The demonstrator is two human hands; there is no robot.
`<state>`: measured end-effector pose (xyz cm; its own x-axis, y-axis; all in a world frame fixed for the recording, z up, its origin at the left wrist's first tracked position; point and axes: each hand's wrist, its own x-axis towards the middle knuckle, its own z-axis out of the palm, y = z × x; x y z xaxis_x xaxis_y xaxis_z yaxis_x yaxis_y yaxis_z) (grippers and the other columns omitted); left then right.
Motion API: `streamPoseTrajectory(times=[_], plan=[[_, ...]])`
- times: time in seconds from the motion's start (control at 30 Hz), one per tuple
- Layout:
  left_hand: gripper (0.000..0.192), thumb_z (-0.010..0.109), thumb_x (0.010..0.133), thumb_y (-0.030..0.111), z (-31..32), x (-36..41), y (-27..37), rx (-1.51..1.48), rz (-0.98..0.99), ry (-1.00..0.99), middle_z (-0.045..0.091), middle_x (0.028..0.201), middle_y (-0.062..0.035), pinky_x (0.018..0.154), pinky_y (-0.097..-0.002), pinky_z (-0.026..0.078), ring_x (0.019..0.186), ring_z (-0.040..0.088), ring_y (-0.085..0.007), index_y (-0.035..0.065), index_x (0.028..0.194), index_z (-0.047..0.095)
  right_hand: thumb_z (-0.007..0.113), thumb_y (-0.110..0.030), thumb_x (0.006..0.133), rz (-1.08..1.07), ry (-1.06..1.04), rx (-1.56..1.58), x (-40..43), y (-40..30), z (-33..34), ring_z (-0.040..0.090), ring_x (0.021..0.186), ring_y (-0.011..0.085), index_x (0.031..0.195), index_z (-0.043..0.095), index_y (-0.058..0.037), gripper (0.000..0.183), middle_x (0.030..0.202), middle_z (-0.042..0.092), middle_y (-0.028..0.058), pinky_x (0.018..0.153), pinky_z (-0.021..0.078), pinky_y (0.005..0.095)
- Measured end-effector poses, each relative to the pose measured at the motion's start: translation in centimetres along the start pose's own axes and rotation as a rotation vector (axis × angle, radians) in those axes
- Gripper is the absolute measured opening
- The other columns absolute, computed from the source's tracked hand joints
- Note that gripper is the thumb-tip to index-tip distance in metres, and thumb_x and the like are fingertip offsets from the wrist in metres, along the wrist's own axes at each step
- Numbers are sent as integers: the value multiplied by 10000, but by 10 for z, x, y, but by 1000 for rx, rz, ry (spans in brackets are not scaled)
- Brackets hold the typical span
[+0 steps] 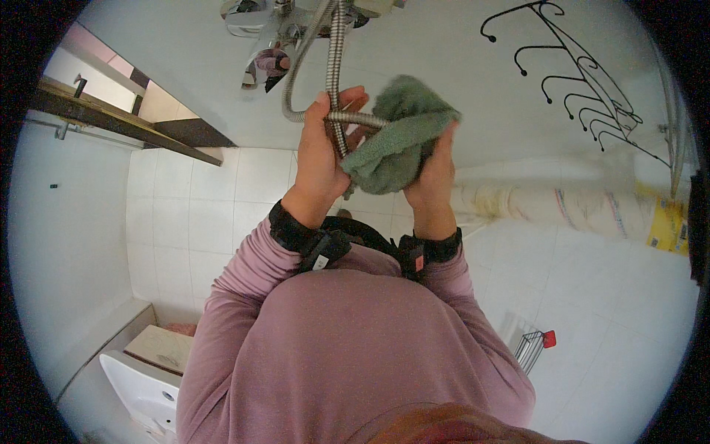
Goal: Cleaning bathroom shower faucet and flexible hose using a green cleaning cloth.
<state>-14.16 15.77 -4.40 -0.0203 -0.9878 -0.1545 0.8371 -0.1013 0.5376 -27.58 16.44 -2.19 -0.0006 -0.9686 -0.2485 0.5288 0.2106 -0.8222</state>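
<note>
My left hand (321,150) is around the ribbed metal shower hose (335,61), its thumb against the hose and its fingers partly spread behind. A green cloth (396,144), bunched up, is in my right hand (438,172), which presses it from the right side. One loop of the hose crosses in front of my left palm and runs into the cloth; its end is hidden there. Above, a chrome shower mixer tap (269,55) is fixed on the wall, beside the hanging hose.
A black wire hook rack (582,77) is on the wall at the upper right. Beyond my right hand runs a plastic-wrapped pipe (554,208). A white washbasin (138,383) stands at lower left, and a wire basket (530,349) is at lower right.
</note>
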Motion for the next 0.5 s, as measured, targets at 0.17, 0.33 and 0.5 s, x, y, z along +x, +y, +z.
streamPoseTrajectory(times=[0.17, 0.33, 0.5], plan=[[482, 360, 911, 445, 14, -5, 4, -141, -79, -92, 491, 1188, -64, 952, -347, 372, 1173, 412, -207, 81, 1216, 438, 439, -382, 882, -468, -496, -612, -10, 18, -25, 322, 1236, 320, 1322, 284, -32, 583, 1345, 327, 167, 1015, 268, 401], [528, 327, 911, 474, 25, -12, -10, -140, -22, -147, 484, 1193, -53, 944, -323, 383, 1118, 453, -180, 111, 1293, 338, 454, -309, 859, -803, -354, -1620, -9, -5, 13, 127, 1258, 508, 1307, 334, -27, 544, 1389, 133, 286, 1036, 177, 474], [553, 330, 905, 492, 28, -20, -9, -130, -151, -177, 440, 1264, -75, 967, -324, 354, 1139, 439, -195, 113, 1306, 350, 444, -299, 866, -731, -392, -1059, 5, 7, 21, 102, 1278, 482, 1305, 326, -22, 532, 1410, 73, 266, 1044, 146, 477]])
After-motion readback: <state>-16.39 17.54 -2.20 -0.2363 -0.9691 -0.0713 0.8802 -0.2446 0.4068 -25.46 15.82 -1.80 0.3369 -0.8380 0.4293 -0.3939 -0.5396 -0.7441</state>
